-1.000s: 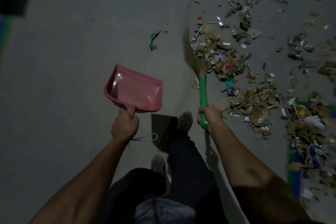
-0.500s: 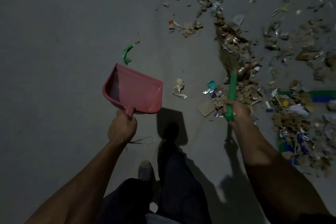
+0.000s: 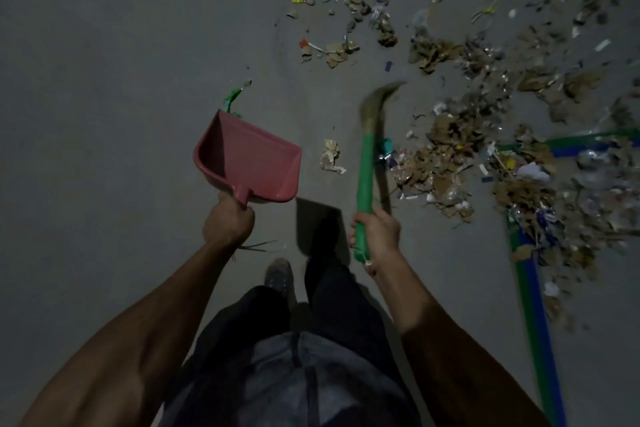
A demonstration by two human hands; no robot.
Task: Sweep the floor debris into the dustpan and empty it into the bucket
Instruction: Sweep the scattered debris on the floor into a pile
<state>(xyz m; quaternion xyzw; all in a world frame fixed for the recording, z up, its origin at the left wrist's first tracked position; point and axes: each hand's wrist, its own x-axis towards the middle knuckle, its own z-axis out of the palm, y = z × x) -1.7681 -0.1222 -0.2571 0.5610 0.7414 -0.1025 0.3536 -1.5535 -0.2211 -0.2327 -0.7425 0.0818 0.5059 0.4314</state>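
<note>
Our left hand (image 3: 228,220) is curled round the short handle of the pink dustpan (image 3: 250,159), which juts forward and up from the fist, its open mouth facing away from us, empty, held off the grey floor (image 3: 104,80). Our right hand (image 3: 375,234) grips the green handle of the broom (image 3: 367,163); its blurred bristles curve right, ahead of the hand. The debris (image 3: 485,135) spreads right of the broom, over green and blue floor tape (image 3: 533,308). 1 crumpled scrap (image 3: 331,156) lies between dustpan and broom.

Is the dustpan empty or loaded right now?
Empty as far as visible: the dustpan, gripped by the left hand, shows only bare pink interior, though lighting is dim.
</note>
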